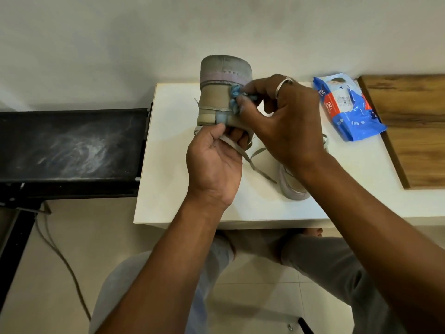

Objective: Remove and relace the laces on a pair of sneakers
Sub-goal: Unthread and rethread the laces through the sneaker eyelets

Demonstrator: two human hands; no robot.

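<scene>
Soft, even indoor light falls on the white surface [173,165], leaving only faint shadows; wide-angle distortion bows lines near the frame's edges, and fine detail looks slightly smeared.

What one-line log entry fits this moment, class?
left hand holds sneaker | right hand pinches blue piece on it | second sneaker lies on table

blue packet [349,107] on white table [168,165]; wooden board [414,131] beside; black bench [72,145] left
</scene>
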